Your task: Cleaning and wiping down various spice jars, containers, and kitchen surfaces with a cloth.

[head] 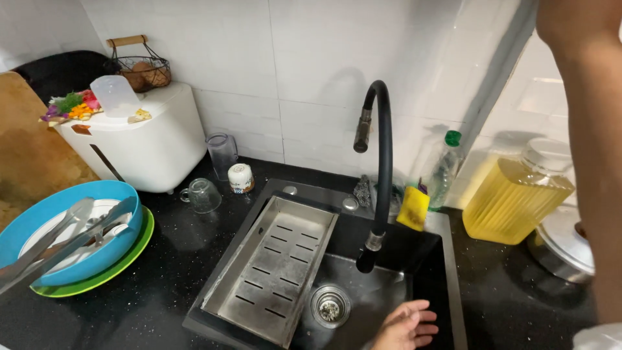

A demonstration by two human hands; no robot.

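Black countertop [162, 272] and white tile surround the dark sink [424, 259] we lean over. Our left hand [407, 326] rests open and empty, fingers spread, on the basin floor just right of the round drain [330, 306]. Beyond the drain, a slotted steel tray [275, 266] slants from near-right to far-left. Our right arm [593, 142] crosses the frame edge, its hand unseen.

A small white labelled jar [241, 177] stands near the bench's back edge; a yellow-filled ribbed plastic container [515, 199] stands at its right end.
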